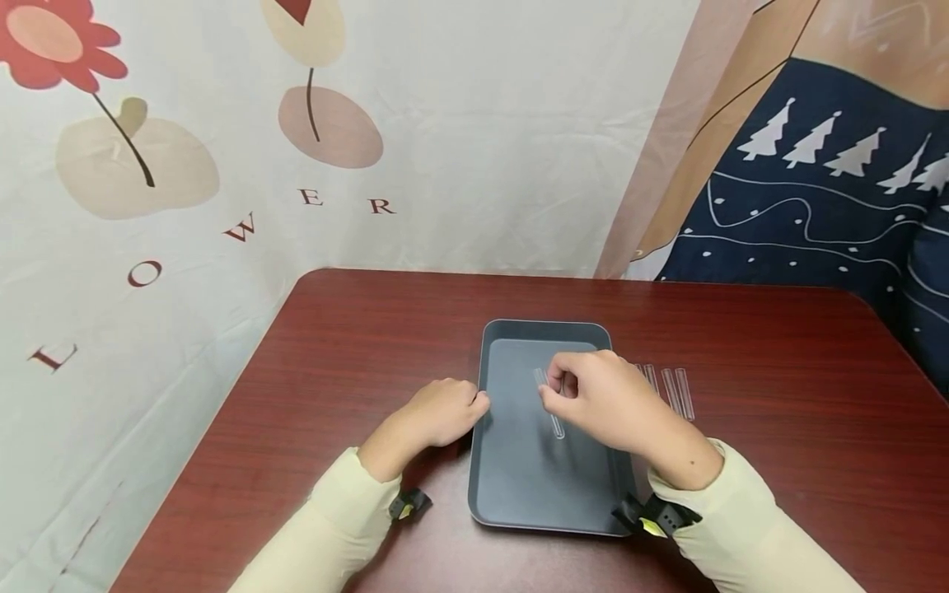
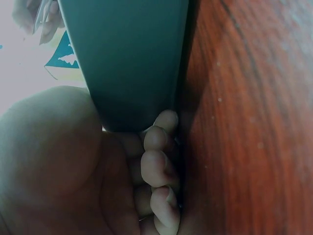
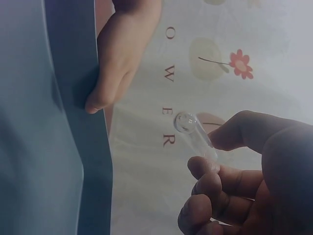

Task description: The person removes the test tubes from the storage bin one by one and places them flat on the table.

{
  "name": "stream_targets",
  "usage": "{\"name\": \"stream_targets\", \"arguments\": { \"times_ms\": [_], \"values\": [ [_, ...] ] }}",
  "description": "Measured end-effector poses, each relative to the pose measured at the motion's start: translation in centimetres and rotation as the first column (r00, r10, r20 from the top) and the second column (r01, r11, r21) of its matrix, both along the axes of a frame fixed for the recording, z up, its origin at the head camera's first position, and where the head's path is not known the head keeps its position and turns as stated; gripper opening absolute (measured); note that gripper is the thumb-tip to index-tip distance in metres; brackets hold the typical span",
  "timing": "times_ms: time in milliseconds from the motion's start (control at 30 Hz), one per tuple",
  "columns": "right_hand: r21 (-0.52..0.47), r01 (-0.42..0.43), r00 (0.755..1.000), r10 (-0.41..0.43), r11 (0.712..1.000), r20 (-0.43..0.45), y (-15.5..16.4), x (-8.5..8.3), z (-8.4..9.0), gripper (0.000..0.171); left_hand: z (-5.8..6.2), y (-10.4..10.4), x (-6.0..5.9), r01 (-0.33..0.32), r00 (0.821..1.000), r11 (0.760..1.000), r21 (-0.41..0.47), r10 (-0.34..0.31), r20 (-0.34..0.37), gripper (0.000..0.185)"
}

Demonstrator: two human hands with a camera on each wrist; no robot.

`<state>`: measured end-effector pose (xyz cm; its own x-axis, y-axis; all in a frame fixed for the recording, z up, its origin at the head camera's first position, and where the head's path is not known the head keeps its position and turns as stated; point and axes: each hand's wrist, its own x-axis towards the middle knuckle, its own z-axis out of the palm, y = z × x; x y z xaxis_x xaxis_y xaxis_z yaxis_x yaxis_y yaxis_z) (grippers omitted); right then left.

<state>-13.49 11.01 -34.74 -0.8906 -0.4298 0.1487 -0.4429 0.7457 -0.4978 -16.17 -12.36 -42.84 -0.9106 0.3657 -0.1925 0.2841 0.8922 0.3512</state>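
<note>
Over the dark grey tray (image 1: 519, 486), my right hand (image 1: 611, 403) pinches a clear test tube (image 1: 558, 427) between thumb and fingers. The tube is tilted, and its rounded end (image 3: 186, 122) faces the right wrist camera. At the tray's left side, my left hand (image 1: 445, 412) grips the rim, its thumb over the edge. In the left wrist view the curled fingers (image 2: 156, 166) lie low against the tray's outer wall. More clear tubes (image 1: 684, 395) lie side by side on the table just right of the tray, partly hidden behind my right hand and wrist.
The reddish-brown wooden table (image 1: 334, 346) extends around the tray on all sides. A white curtain (image 1: 482, 148) with flowers and letters hangs behind and to the left. Dark blue cloth (image 1: 801, 214) with white trees is at the back right.
</note>
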Motion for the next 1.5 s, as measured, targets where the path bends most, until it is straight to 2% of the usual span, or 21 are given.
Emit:
{"name": "stream_targets", "arguments": {
  "times_ms": [367,900,1500],
  "values": [
    [-0.002,0.023,1.0,-0.023,1.0,-0.001,1.2,0.2,0.3,0.017,0.2,0.1,0.1,0.002,1.0,1.0,0.004,-0.002,0.0,0.043],
    [-0.037,0.083,0.996,-0.083,0.996,0.011,4.7,0.4,0.6,0.013,0.1,0.0,0.1,-0.004,1.0,1.0,-0.001,0.004,-0.006,0.042],
    [-0.021,0.157,0.986,-0.156,0.987,0.05,8.8,0.6,-0.7,0.008,0.1,0.1,0.1,0.006,1.0,1.0,-0.003,-0.006,-0.008,0.043]
  ]
}}
